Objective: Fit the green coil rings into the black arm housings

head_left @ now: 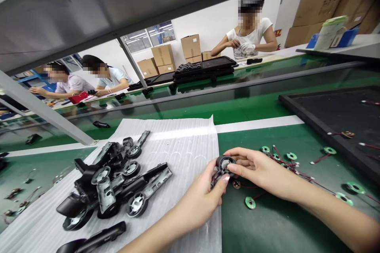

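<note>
Between my two hands is a black plastic housing [223,162] with a round grey-lined head, facing up. My left hand [204,189] grips its handle end, thumb along the near side. On the round head, the fingers and thumb of my right hand [246,166] close around the rim, thumb at the opening; whether a small part sits under the thumb is hidden. A small copper-coloured disc [236,184] with a wire shows just below my right hand. Left of my hands, a heap of similar black housings [109,182] lies on white foam sheeting [184,142].
Green round circuit boards with wires [292,156] are scattered on the green bench [285,225] to the right. A black tray [320,112] holds more wired parts. Beyond runs a green conveyor [249,101]. Co-workers [251,35] sit across it. A metal shelf [89,4] hangs overhead.
</note>
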`<control>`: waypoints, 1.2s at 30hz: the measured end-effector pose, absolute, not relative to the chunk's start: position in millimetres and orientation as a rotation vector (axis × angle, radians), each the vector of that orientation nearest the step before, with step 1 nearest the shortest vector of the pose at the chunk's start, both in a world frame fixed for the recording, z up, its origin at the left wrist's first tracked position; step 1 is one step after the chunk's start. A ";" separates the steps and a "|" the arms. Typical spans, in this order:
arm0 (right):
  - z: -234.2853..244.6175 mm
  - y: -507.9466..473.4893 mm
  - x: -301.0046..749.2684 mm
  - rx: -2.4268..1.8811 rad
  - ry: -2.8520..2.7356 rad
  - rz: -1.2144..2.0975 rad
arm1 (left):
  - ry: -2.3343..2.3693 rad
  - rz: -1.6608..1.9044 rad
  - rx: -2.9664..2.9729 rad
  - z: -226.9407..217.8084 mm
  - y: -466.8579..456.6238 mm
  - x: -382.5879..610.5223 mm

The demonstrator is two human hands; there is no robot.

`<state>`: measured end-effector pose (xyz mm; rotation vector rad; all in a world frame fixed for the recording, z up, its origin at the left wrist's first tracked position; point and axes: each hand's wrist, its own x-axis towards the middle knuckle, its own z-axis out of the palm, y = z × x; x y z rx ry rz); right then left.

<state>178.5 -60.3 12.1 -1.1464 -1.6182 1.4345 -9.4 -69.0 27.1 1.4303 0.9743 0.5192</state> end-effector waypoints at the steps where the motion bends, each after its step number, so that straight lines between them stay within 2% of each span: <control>1: 11.4 -60.1 179.5 -1.150 -1.618 1.435 | 0.968 0.491 1.436 28.1 -68.6 -9.7; 15: 14.6 -64.0 180.3 -1.128 -1.582 1.568 | 1.028 0.505 1.775 27.8 -74.2 -10.2; 22: 17.8 -64.0 184.0 -1.122 -1.669 1.560 | 0.982 0.378 1.687 37.9 -70.5 -16.2; 28: 14.0 -62.0 180.9 -1.131 -1.661 1.500 | 0.960 0.457 1.543 34.2 -69.3 -14.3; 32: 15.6 -59.6 185.1 -1.203 -1.668 1.339 | 0.976 0.420 1.382 31.5 -65.3 -15.7; 36: 5.6 -63.6 186.3 -1.461 -1.803 0.890 | 1.043 0.542 1.479 39.4 -37.4 -26.8</control>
